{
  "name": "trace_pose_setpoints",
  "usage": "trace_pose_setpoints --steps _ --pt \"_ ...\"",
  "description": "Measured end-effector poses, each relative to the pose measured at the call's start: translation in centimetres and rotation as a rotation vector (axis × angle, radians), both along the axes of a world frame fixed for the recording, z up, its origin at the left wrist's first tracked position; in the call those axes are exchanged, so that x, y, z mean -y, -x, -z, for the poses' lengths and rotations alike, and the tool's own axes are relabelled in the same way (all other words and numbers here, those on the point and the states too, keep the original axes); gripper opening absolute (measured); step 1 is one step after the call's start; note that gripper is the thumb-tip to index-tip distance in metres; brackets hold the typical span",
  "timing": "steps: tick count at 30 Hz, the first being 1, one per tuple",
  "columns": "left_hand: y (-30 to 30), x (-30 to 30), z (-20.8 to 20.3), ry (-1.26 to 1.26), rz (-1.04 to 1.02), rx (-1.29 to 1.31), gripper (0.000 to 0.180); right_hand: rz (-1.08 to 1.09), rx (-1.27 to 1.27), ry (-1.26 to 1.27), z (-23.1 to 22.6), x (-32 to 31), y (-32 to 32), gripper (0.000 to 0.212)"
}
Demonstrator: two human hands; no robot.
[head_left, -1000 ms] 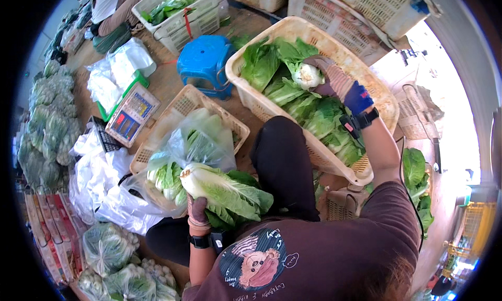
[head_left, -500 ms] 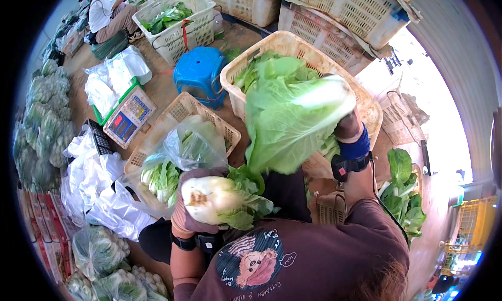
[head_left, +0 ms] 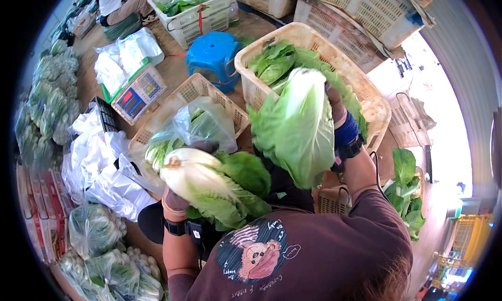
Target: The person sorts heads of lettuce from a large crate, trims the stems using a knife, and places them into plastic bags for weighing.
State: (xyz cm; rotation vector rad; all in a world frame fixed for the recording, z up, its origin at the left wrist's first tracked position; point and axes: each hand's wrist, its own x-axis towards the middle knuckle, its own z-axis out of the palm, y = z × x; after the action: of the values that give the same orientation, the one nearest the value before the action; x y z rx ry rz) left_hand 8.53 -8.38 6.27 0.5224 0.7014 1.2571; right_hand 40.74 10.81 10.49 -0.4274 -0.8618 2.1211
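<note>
My gloved left hand [head_left: 174, 202] is closed around a head of Chinese cabbage [head_left: 201, 178], its pale, browned cut base pointing left and its leaves toward my chest. A second Chinese cabbage [head_left: 295, 128] hangs from my gloved right hand [head_left: 337, 106], white base up and green leaves down; the fingers partly disappear behind it. That cabbage is in front of a beige plastic crate [head_left: 377, 115] holding loose green leaves. Beyond my left hand, a smaller beige basket [head_left: 238, 118] contains a clear plastic bag [head_left: 201, 131] with cabbages inside.
A blue stool [head_left: 213, 55] and a digital scale [head_left: 138, 94] stand ahead. White plastic bags [head_left: 99, 170] lie at left, near bagged vegetables [head_left: 97, 233]. Stacked crates [head_left: 334, 34] line the back. Leafy greens [head_left: 405, 196] sit at right. A person [head_left: 125, 8] sits far left.
The right-hand cabbage has swung from a sideways tilt to nearly upright, leaves down, and is lower. My left hand's cabbage has moved up and left, toward the bagged cabbages. The view has shifted slightly.
</note>
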Motion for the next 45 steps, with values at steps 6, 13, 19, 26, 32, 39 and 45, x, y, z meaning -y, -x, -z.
trace_pose_setpoints --steps 6,13,19,26,32,39,45 --pt "-3.6 -4.0 -3.2 -0.443 0.246 -0.421 0.099 -0.314 0.058 -0.429 3.6 1.3 4.0 0.078" --pt "-5.2 -4.3 -1.5 -0.197 0.423 -0.534 0.091 -0.044 0.677 -0.882 2.1 2.3 3.5 0.063" --pt "-6.6 -4.8 -0.8 -0.67 0.311 -0.859 0.093 -0.021 1.091 -1.474 -4.6 5.3 2.5 0.056" --pt "-7.9 -4.6 -2.2 -0.795 0.323 -0.956 0.094 -0.26 1.383 -1.645 -8.7 6.3 3.3 0.045" --pt "-9.0 -5.0 -2.8 -0.8 0.496 -0.87 0.089 -0.543 1.151 -1.639 -10.0 4.4 3.9 0.022" --pt "-8.2 -5.3 -1.1 -0.863 0.401 -0.818 0.091 0.365 0.57 -0.928 -5.3 1.7 -3.2 0.024" --pt "-7.2 -6.2 0.2 -0.886 0.477 -0.848 0.092 0.672 -0.781 -0.738 -3.9 6.1 -17.5 0.048"
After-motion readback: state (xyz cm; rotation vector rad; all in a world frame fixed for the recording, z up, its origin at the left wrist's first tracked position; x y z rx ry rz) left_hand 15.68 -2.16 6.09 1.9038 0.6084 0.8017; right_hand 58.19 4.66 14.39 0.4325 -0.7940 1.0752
